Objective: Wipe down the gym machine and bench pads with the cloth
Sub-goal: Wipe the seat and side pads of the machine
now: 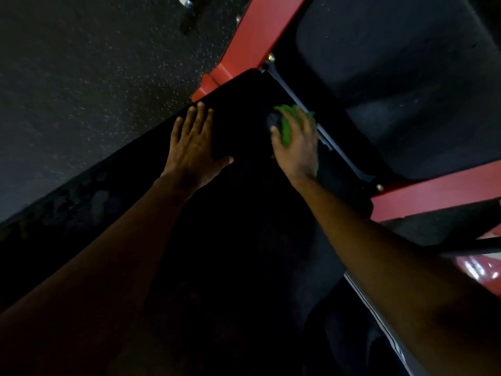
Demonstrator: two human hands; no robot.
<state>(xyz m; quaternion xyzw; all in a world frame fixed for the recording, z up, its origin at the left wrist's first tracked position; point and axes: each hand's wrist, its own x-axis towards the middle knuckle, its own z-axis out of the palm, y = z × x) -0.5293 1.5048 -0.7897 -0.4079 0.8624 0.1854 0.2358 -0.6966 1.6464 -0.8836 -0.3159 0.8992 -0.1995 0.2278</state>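
Note:
A long black bench pad (pixel 244 213) runs from the lower part of the view up to the middle. My left hand (pixel 193 147) lies flat on it near its left edge, fingers straight and spread. My right hand (pixel 296 143) presses a green cloth (pixel 286 126) onto the pad near its far right corner, fingers spread over the cloth. A second black pad (pixel 406 77) sits beyond, at the upper right, held in the red machine frame (pixel 252 42).
Dark speckled rubber floor (pixel 95 77) fills the left and top. A red frame bar (pixel 433 196) crosses at the right, close to my right forearm. A shiny metal part (pixel 187 0) shows at the top edge. A dark trouser leg with white stripes (pixel 379 316) is at the lower right.

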